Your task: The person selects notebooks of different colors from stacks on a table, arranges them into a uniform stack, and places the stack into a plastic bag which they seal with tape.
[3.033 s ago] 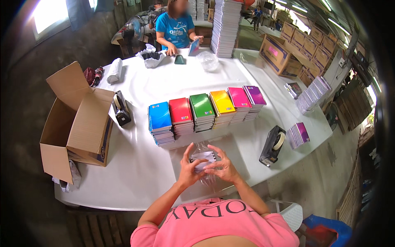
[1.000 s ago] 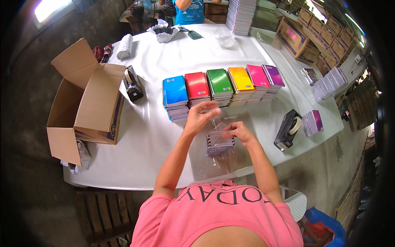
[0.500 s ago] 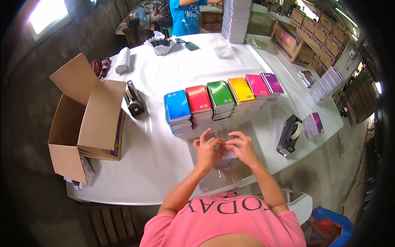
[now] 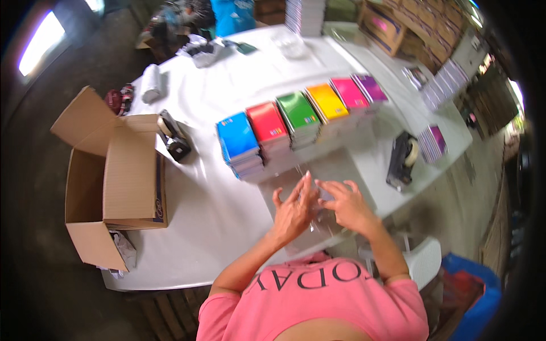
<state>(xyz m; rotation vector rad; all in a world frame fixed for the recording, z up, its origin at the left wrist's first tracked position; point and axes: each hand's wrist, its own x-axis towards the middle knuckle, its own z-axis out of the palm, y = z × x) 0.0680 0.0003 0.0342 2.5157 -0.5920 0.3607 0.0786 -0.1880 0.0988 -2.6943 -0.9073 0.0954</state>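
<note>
A stack of clear plastic bags or sheets (image 4: 346,166) lies flat on the table in front of me, partly hidden by my hands. Over it, my left hand (image 4: 294,211) has its fingers stretched forward, the thumb apart. My right hand (image 4: 348,206) is close beside it, fingers spread and slightly bent, with the thumb pointing toward the left hand. Crinkled clear plastic (image 4: 323,219) shows between and below the hands; I cannot tell whether a fingertip touches it. Just beyond stands a row of spiral notebooks in stacks: blue (image 4: 238,136), red (image 4: 267,121), green (image 4: 298,111), yellow (image 4: 327,102), pink (image 4: 349,93) and purple (image 4: 369,88).
An open cardboard box (image 4: 131,176) stands at the left, a black tape dispenser (image 4: 173,137) beside it. Another tape dispenser (image 4: 401,162) and a small purple notebook stack (image 4: 433,143) sit at the right. Tall notebook stacks (image 4: 304,17) and a person in blue (image 4: 233,17) are at the back.
Both hands have come out of their pinch near each other, and their fingers are now straighter and apart. My view has tilted, so the table and stacks appear shifted up and left.
</note>
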